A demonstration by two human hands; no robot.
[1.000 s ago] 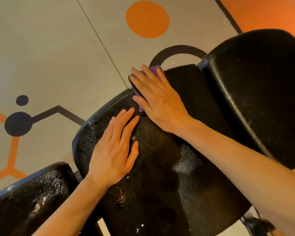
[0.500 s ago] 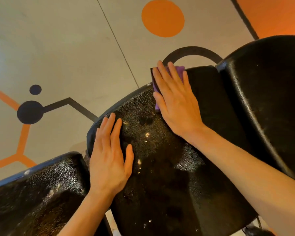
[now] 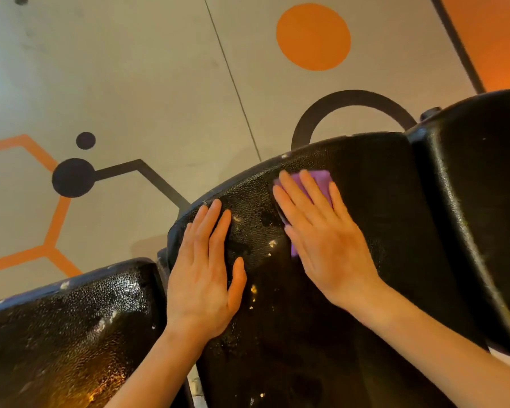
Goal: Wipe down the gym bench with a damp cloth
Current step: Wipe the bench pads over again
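Note:
A black textured gym bench pad (image 3: 365, 207) fills the middle of the view, wet and speckled with pale flecks. My right hand (image 3: 321, 237) lies flat on a purple cloth (image 3: 318, 179), pressing it onto the pad near its far edge; most of the cloth is hidden under the palm and fingers. My left hand (image 3: 206, 269) rests flat on the pad's left side with fingers together, holding nothing.
A second black pad (image 3: 71, 334) sits lower left, and a larger black pad (image 3: 477, 201) rises at the right. Beyond is a beige floor (image 3: 130, 83) with an orange circle (image 3: 313, 36), black lines and orange hexagon markings.
My right hand has drawn the cloth back from the pad's far edge toward me. My left hand stays flat on the pad's left side. The view has shifted.

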